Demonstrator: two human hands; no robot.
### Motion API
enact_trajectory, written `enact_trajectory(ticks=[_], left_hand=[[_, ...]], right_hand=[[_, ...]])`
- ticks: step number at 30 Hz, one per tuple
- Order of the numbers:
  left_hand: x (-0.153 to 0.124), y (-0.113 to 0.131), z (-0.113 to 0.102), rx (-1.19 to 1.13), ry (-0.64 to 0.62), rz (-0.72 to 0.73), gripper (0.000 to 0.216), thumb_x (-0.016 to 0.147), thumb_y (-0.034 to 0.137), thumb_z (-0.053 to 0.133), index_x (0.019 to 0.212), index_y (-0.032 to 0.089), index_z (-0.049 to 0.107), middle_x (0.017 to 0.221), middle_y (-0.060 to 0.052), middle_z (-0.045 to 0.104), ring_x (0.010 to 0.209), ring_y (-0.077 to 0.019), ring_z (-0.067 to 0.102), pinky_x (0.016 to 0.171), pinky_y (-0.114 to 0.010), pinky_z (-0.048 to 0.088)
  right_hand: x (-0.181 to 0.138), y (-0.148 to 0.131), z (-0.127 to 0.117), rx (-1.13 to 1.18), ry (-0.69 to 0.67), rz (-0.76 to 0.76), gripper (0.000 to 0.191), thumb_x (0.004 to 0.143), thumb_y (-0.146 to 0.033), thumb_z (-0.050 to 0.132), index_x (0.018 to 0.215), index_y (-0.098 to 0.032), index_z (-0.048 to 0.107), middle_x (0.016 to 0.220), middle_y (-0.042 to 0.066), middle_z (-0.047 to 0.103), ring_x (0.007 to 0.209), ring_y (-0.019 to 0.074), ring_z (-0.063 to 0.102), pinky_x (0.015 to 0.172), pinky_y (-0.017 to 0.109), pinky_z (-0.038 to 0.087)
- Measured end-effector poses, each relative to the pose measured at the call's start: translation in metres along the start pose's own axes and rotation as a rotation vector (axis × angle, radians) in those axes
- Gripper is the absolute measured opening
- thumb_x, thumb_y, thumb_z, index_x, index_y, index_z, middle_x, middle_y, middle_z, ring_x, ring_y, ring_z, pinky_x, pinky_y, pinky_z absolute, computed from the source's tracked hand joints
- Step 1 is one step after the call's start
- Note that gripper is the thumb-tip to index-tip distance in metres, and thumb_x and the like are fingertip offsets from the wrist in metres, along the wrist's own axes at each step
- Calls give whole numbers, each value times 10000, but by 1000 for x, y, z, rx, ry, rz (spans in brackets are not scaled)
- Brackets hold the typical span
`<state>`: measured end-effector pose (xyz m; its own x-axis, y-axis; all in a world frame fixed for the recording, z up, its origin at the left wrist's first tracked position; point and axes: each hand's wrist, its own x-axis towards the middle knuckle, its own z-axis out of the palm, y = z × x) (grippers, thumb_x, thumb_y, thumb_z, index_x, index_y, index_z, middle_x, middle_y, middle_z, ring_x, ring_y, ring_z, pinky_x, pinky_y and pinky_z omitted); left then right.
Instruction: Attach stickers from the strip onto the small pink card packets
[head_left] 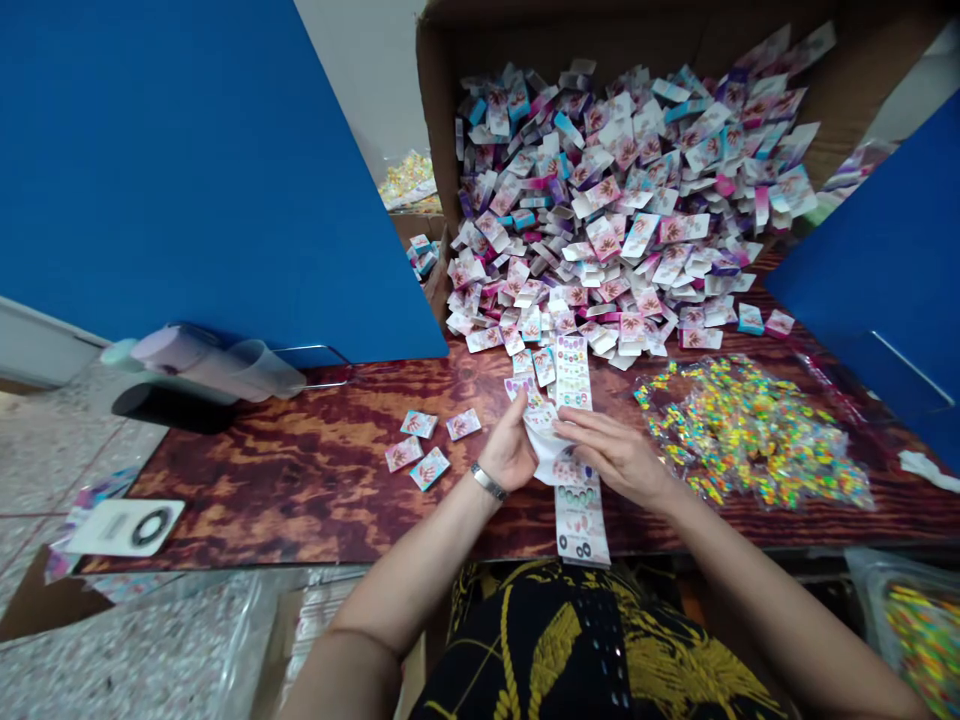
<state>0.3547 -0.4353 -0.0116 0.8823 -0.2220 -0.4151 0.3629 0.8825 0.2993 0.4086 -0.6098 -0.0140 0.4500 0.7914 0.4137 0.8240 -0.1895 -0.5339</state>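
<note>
Ahead, cardboard box [441, 120] overflows with cards [615, 200].

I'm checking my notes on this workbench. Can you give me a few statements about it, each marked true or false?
1. Both the left hand and the right hand are on a long sticker strip. True.
2. The left wrist bears a bracelet. True.
3. The cardboard box is empty. False: small cards fill it and spill onto the table.
4. The bags of colourful pieces lie left of the hands. False: they lie to the right; four loose cards lie left.
</note>
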Motion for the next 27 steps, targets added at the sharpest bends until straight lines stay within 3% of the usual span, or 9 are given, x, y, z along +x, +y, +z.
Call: enact_trajectory(ticks=[6,10,14,17,20,23,27], left_hand=[[-4,-2,-26,107,73,25,528,870,545,424,1035,88,629,879,-120,696,766,-213,653,809,-362,480],[-7,3,-25,62,70,112,551,858,563,435,1074,88,612,902,-121,694,776,-206,652,812,-344,482],[-8,5,-16,10,8,96,614,836,615,421,1106,92,593,921,-133,689,760,-205,653,763,-336,501],[-8,3,-10,41,-6,150,408,868,435,506,1126,128,578,963,-111,685,741,-172,654,716,-297,509],[-7,4,-5,57,40,204,290,856,197,532,1140,143,563,1026,-97,671,785,-159,655,760,-300,510],[-1,13,1,2,130,215,297,858,178,508,1144,117,560,1008,-106,668,800,-176,653,829,-362,503],[12,26,8,-114,252,230,333,878,241,467,1168,96,543,941,-112,667,801,-192,652,862,-403,498]], right_hand=[[-3,4,-14,104,85,85,357,935,-223,432,1277,-257,527,1275,45,563,1151,177,544,973,369,476],[-7,-1,-9,17,-35,-68,365,924,-237,467,1285,-261,517,1290,56,551,1146,180,544,950,366,490],[-5,-12,2,-115,-142,-180,412,884,-323,549,1288,-252,515,1299,73,541,1184,218,504,979,417,462],[-3,-16,7,-164,-161,-191,553,838,-439,584,1329,-211,469,1347,117,485,1257,276,418,1001,475,426],[-7,-17,9,-142,-120,-189,684,782,-487,632,1367,-210,409,1454,145,321,1303,315,345,1009,509,400],[-16,-18,18,-62,-1,-71,746,773,-412,668,1408,-236,319,1499,152,193,1328,331,294,1014,518,388],[-22,-21,43,193,216,298,926,756,-372,686,1462,-222,105,1432,172,316,1288,312,369,998,502,412]])
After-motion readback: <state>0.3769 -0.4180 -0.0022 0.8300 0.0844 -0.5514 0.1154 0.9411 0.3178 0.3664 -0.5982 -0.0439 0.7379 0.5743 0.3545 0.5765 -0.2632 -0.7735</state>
